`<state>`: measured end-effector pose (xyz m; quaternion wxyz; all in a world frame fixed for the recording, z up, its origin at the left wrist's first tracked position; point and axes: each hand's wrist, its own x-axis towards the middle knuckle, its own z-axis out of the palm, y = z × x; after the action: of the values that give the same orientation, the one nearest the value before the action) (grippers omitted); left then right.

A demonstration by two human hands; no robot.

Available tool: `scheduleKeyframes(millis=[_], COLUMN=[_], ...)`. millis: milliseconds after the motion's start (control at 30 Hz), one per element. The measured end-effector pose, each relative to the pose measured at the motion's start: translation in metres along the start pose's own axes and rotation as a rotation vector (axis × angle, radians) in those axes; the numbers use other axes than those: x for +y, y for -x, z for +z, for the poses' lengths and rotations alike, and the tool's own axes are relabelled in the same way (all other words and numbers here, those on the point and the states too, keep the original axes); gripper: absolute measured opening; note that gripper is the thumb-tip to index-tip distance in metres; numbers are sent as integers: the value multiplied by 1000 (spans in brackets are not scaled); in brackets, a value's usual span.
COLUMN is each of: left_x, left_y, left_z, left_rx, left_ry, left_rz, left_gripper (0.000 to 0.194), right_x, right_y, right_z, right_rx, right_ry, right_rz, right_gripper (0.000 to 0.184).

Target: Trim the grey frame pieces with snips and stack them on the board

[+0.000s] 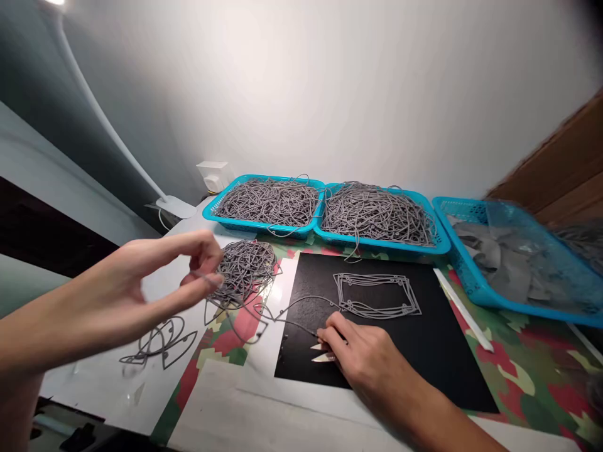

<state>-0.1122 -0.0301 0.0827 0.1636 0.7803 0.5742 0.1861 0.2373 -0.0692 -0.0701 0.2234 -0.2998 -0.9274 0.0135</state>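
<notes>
Pale lamp [106, 129] bends at ten o'clock, beside a plain wall [330, 94]. Near nine, we see our left hand [136, 282] with thumb and finger curled together; blur prevents us from telling whether they grip something. At eight lies a tangled grey pile [249, 267]. From its edge, the thin grey strand [306, 297] reaches toward six o'clock, where our right hand [372, 355] pinches its end, with pale pointed tips [324, 358] just below the fingers.

We judge this strand very light, soft and springy, easy to snag or bend out of shape. It is better to take it by a corner or end, with gentle fingertips, not by the middle of the curve. At four, grey frames [377, 314] lie flat, overlapping.

Under them, a black mat [424, 358] looks smooth, so thin pieces may slide. Camouflage-patterned cloth [226, 345] shows around it, and a blue basket [509, 307] stands at the far right.
</notes>
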Motion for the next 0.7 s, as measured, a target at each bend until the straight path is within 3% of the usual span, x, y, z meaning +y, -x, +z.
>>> scheduleKeyframes(millis=[67, 233, 367, 467, 500, 600, 700], left_x=[-13, -34, -31, -20, -17, -18, -25], left_y=[-13, -29, -17, -4, 0, 8, 10], left_z=[2, 19, 48, 79, 90, 113, 121], left_rx=[-88, -69, 7, -99, -141, -223, -310], left_ry=[-13, -107, -260, -213, -192, -138, -45], left_rz=[-19, -100, 93, 367, 403, 387, 386], left_gripper=[34, 32, 32, 24, 22, 14, 14], right_x=[-1, -2, -2, -3, -3, -3, -2], right_y=[3, 11, 10, 3, 2, 5, 17], right_z=[0, -7, -4, -3, -4, -11, -18], right_rx=[31, 5, -36, -128, -161, -227, -233], right_ry=[10, -49, -80, -90, -87, -77, -102], right_rz=[-5, 71, 151, 171, 168, 132, 109], right_gripper=[25, 33, 15, 22, 26, 35, 35])
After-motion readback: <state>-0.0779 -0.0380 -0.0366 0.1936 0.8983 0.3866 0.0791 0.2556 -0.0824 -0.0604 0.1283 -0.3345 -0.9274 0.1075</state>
